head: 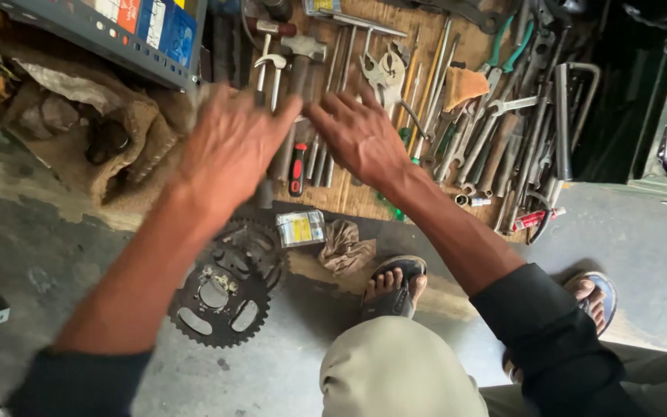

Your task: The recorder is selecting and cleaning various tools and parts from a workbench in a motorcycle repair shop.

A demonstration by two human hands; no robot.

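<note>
A board (pixel 364 197) packed with wrenches (pixel 496 123), hammers (pixel 299 54) and a red-handled screwdriver (pixel 297 168) lies far; a sack (pixel 129 135) crowds the left. Both the left hand (pixel 229 150) and right hand (pixel 360 135) hover open, fingers spread, holding nothing, just above the tools. A sprocket (pixel 225 286) lies near on bare floor, below the left forearm.

A stained grey concrete floor (pixel 55 232) is seen throughout; a wooden board (pixel 364 197) is laid flat on it; a grey metal shelf (pixel 79 38) is set at the upper left, with crumpled burlap sacking (pixel 129 147) heaped beneath; the upper right is left in deep shadow.
</note>
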